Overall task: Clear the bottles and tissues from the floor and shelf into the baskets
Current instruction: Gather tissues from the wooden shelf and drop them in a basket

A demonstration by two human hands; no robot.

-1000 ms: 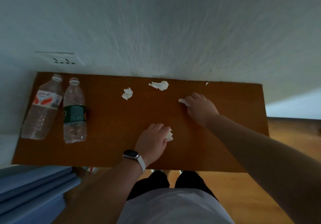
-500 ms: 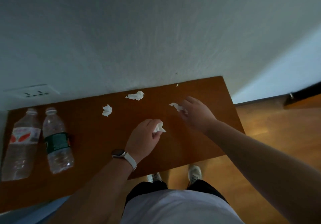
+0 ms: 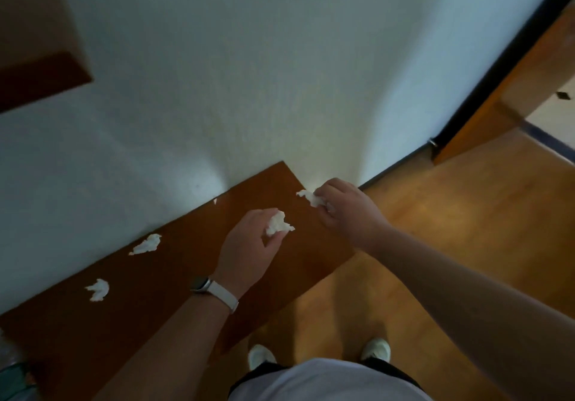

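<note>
Above the brown wooden shelf (image 3: pixel 93 332), my left hand (image 3: pixel 249 245) pinches a crumpled white tissue (image 3: pixel 278 223) between thumb and fingers. My right hand (image 3: pixel 345 207) grips a second white tissue (image 3: pixel 311 197) over the shelf's right end. Two more crumpled tissues lie on the shelf near the wall, one (image 3: pixel 145 244) in the middle and one (image 3: pixel 98 289) further left. A tiny white scrap (image 3: pixel 215 201) sits by the wall. A bottle (image 3: pixel 12 375) with a green label shows only at the bottom left corner. No basket is in view.
A white wall (image 3: pixel 249 73) backs the shelf. A second brown shelf (image 3: pixel 34 42) hangs at the upper left. Wooden floor (image 3: pixel 451 213) spreads to the right, with a door frame (image 3: pixel 497 73) at the far right. My white shoes (image 3: pixel 376 349) stand below.
Both hands have lifted their tissues off the shelf and moved right. The view has swung right, so the two bottles have slid almost out of frame at the left.
</note>
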